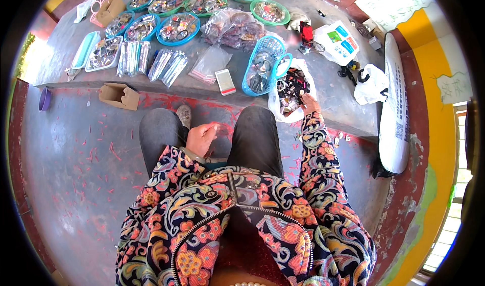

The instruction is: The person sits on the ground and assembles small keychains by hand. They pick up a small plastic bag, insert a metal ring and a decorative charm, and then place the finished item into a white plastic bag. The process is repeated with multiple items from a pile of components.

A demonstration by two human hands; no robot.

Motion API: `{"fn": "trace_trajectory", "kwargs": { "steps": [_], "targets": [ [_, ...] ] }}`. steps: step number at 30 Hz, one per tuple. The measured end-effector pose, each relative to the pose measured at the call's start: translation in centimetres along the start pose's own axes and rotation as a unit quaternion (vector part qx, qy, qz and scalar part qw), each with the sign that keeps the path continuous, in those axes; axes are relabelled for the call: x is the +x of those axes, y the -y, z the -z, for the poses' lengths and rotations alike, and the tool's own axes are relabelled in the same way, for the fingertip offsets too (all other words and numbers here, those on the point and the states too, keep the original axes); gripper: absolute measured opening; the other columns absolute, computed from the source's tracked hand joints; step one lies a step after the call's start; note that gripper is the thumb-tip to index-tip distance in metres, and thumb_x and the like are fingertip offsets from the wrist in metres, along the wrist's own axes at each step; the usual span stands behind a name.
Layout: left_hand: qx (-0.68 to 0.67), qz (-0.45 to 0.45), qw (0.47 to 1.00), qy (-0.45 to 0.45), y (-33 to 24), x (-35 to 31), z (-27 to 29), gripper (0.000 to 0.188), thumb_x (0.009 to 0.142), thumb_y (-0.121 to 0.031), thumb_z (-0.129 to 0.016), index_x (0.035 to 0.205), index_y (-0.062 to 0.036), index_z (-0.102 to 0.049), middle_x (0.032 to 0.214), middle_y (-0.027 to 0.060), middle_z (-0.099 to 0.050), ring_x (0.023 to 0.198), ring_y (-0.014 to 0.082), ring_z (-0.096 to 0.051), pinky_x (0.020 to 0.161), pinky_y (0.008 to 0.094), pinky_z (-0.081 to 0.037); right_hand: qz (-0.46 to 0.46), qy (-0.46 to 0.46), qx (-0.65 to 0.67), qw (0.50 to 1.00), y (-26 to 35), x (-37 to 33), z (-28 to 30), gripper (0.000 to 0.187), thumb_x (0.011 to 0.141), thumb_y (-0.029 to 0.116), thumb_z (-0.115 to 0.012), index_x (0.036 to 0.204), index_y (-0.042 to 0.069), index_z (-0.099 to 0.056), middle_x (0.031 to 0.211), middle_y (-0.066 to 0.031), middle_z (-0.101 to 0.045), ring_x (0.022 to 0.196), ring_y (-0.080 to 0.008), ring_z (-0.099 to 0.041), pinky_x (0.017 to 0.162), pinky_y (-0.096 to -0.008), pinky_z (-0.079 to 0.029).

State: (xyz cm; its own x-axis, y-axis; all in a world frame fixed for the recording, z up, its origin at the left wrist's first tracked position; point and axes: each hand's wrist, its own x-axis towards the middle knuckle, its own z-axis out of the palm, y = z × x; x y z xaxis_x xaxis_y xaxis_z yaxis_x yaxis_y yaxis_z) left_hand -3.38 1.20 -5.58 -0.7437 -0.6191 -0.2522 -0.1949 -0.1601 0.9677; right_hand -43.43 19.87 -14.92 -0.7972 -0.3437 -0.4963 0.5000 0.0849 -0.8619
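Note:
My left hand (pixel 201 138) hangs over my lap between the knees, fingers curled and pressed together; whatever they hold, if anything, is hidden. My right hand (pixel 310 104) reaches over the near right rim of an open white plastic bag (pixel 274 106), its fingertips bunched among small pieces (pixel 291 86) inside, mostly black with some pink and pale ones. What those fingers grip is too small to make out. Touching the bag on its left is a blue plastic basket (pixel 246 82) with small packaged goods in it.
On the raised concrete ledge (pixel 348 101) stand several round baskets (pixel 178 29) of small goods, clear bags (pixel 210 63), bundled packets (pixel 168 66) and a small white box (pixel 225 81). A cardboard box (pixel 119 96) sits below. A long silver board (pixel 394 109) leans at right.

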Motion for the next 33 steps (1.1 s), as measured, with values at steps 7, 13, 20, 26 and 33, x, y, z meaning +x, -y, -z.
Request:
{"fn": "trace_trajectory", "kwargs": {
  "steps": [7, 13, 20, 26, 33],
  "targets": [
    [-0.004, -0.008, 1.000, 0.007, 0.7, 0.1, 0.5, 0.025, 0.086, -0.014, -0.046, 0.099, 0.0048, -0.057, 0.091, 0.0114, -0.060, 0.085, 0.0150, -0.058, 0.069, 0.0262, -0.049, 0.050, 0.156, 0.133, 0.977, 3.6, -4.1, -1.6, 0.015, 0.078, 0.015, -0.061, 0.091, 0.009, -0.057, 0.087, -0.0052, -0.061, 0.079, -0.0173, -0.059, 0.057, -0.0273, -0.046],
    [-0.006, -0.001, 1.000, 0.012, 0.0, 0.0, 0.2, 0.025, 0.086, -0.014, -0.046, 0.099, 0.0040, -0.057, 0.092, 0.0099, -0.060, 0.086, 0.0146, -0.058, 0.070, 0.0259, -0.049, 0.038, 0.263, 0.179, 0.947, 5.3, -10.2, -5.9, 0.007, 0.076, 0.005, -0.061, 0.079, 0.010, -0.057, 0.082, -0.0059, -0.061, 0.073, -0.0177, -0.059, 0.056, -0.0293, -0.049],
    [-0.041, -0.013, 0.999, 0.016, 0.0, 0.0, 0.6, 0.025, 0.086, -0.015, -0.048, 0.100, 0.0039, -0.057, 0.093, 0.0106, -0.060, 0.087, 0.0148, -0.058, 0.068, 0.0254, -0.049, 0.027, 0.334, 0.036, 0.941, 4.0, -15.3, -12.1, 0.007, 0.076, 0.012, -0.062, 0.073, 0.012, -0.056, 0.090, -0.0057, -0.062, 0.072, -0.0090, -0.055, 0.057, -0.0216, -0.043],
    [-0.041, -0.003, 0.999, 0.026, -0.4, -0.2, 1.3, 0.024, 0.086, -0.015, -0.048, 0.099, 0.0031, -0.057, 0.088, 0.0072, -0.061, 0.080, 0.0107, -0.057, 0.066, 0.0243, -0.050, -0.077, 0.369, 0.091, 0.922, 2.4, -20.2, -16.4, 0.009, 0.073, 0.012, -0.056, 0.077, 0.006, -0.052, 0.076, -0.0085, -0.058, 0.076, -0.0195, -0.059, 0.044, -0.0216, -0.037],
    [-0.057, -0.020, 0.998, -0.011, 1.3, 0.1, 1.4, 0.028, 0.083, -0.021, -0.052, 0.093, 0.0043, -0.059, 0.077, 0.0054, -0.062, 0.065, 0.0081, -0.055, 0.060, 0.0232, -0.047, -0.113, 0.406, 0.044, 0.906, -1.7, -21.7, -18.0, 0.008, 0.080, 0.012, -0.057, 0.083, 0.006, -0.053, 0.070, -0.0046, -0.056, 0.060, -0.0131, -0.056, 0.043, -0.0194, -0.038]
  ]
}}
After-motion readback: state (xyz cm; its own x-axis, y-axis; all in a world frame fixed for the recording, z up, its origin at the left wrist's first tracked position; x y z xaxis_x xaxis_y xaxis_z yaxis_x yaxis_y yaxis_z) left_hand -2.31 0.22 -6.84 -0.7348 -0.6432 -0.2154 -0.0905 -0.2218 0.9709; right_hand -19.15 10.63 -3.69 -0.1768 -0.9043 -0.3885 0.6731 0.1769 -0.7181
